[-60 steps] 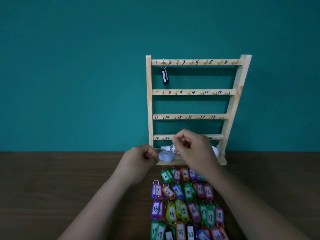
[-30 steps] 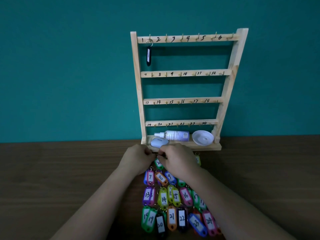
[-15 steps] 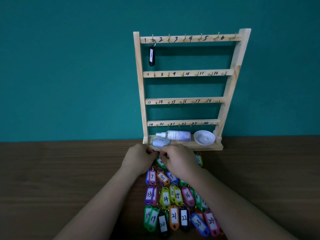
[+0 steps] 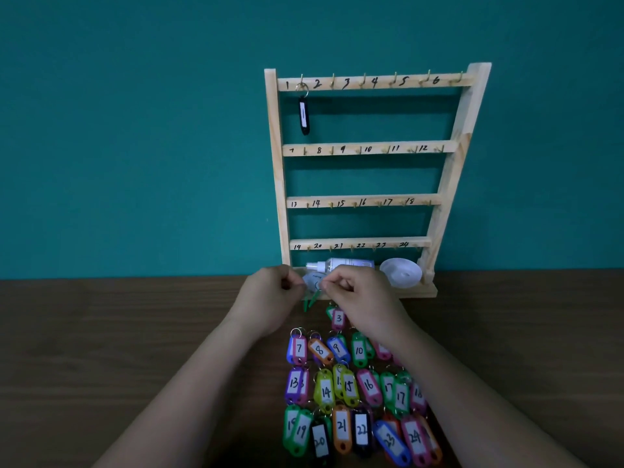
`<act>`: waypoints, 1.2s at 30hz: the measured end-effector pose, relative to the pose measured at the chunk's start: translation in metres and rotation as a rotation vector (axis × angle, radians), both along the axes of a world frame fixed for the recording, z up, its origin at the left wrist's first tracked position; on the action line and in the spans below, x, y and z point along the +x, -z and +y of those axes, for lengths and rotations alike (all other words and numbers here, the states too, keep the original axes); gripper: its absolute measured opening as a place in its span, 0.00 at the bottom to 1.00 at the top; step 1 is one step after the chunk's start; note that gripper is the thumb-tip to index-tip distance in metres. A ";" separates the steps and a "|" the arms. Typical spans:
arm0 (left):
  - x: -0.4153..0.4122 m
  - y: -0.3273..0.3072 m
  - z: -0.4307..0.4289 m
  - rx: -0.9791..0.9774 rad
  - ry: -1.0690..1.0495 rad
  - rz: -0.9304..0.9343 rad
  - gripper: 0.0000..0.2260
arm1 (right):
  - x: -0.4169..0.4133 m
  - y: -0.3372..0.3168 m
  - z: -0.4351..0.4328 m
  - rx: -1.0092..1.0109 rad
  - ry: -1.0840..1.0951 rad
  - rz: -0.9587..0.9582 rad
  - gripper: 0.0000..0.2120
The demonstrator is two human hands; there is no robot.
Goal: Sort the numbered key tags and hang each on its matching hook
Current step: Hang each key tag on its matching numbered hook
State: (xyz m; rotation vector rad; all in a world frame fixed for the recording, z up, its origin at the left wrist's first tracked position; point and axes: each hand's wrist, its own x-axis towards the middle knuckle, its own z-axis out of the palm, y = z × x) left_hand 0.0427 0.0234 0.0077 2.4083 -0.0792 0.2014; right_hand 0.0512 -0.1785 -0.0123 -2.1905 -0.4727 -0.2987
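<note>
**Left hand** [image 4: 270, 300]: fingers curled, pinching the top of a green key tag [image 4: 309, 303], which is held in front of the base of the pale wooden rack [image 4: 274, 170]. The tag's long axis is near vertical, its body hanging downward, its number not legible. A black oblong tag [image 4: 304, 117] is hung vertically on hook 1; numbered brass hooks are carried on four rails. Glossy plastic tags [image 4: 326, 391], oblong and white-labelled, are laid in rows on the dark wood-grain bench [image 4: 118, 349], rings pointed toward the rack.

**Right hand** [image 4: 363, 298]: fingers likewise curled, pinching the same tag's top from the opposite side. A round white dish [image 4: 400, 272] is set on the rack's base.
</note>
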 end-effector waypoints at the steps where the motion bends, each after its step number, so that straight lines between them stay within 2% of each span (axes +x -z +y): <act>1: -0.002 -0.005 0.001 -0.019 0.017 -0.014 0.04 | -0.002 -0.003 0.000 0.020 -0.004 -0.012 0.07; 7: -0.012 -0.030 -0.001 -0.152 0.080 -0.137 0.06 | -0.006 -0.023 -0.006 0.110 -0.004 -0.047 0.06; 14: -0.018 -0.050 -0.007 -0.199 0.091 -0.272 0.06 | 0.001 -0.072 -0.013 0.139 0.012 -0.135 0.04; 20: -0.021 -0.056 -0.011 -0.220 0.099 -0.260 0.05 | 0.013 -0.137 -0.016 0.131 0.074 -0.273 0.04; 28: -0.022 -0.060 -0.011 -0.242 0.107 -0.277 0.06 | 0.038 -0.222 -0.012 0.236 0.153 -0.472 0.06; 36: -0.023 -0.063 -0.011 -0.251 0.115 -0.282 0.06 | 0.053 -0.252 0.003 0.165 0.197 -0.426 0.08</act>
